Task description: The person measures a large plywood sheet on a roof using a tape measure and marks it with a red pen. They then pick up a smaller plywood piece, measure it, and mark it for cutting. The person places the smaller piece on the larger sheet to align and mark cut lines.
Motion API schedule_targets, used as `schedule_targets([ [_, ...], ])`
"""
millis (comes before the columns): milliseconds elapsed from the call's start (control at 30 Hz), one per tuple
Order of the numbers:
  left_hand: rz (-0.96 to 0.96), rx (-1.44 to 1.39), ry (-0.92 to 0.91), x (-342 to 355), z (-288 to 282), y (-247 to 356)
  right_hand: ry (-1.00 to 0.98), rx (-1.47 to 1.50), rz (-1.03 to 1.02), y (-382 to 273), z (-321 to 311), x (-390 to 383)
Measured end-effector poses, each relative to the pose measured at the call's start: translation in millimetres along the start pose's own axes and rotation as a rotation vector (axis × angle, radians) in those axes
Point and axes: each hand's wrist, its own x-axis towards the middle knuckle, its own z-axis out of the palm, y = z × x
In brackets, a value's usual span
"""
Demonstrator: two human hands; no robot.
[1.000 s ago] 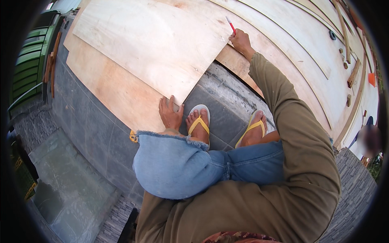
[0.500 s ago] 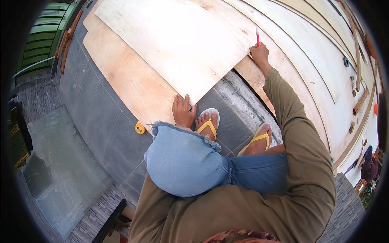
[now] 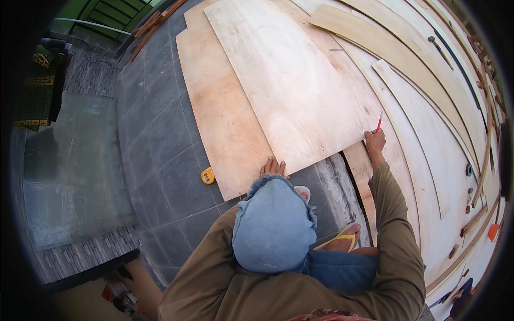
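A pale plywood sheet lies over a browner plywood sheet, whose left strip shows beside it. My left hand rests with fingers stretched at the upper sheet's near left corner; my raised knee in torn blue jeans hides its wrist. At the same sheet's near right corner, my right hand is closed around a red pencil, which points up and away. Its fingers touch the sheet's edge there. Just left of the lower sheet, a yellow tape measure sits on the tiles.
Grey floor tiles stretch to the left, with a glass-like panel beyond. More plywood sheets overlap on the right, carrying wood offcuts and a dark roll. A rough concrete strip runs beside my sandalled foot.
My view has shifted, so the sheets and tape measure appear lower and further right. Both hands stay at the upper sheet's near corners. The pencil leans further right in the picture.
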Motion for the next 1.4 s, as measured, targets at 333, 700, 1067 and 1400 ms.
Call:
schedule_targets([
  [333, 0.024, 0.034, 0.040, -2, 6, -1, -0.030, -0.011, 0.065, -15, -5, -7],
  [700, 0.014, 0.081, 0.012, -2, -5, 5, -0.066, 0.015, 0.087, -22, -11, -11],
  [1067, -0.243, -0.181, -0.154, 12, -32, 26, -0.084, 0.322, 0.147, -14, -1, -7],
  [1400, -0.615, -0.869, -0.021, 32, -34, 25, -0.025, 0.896, 0.524, -43, -8, 1],
])
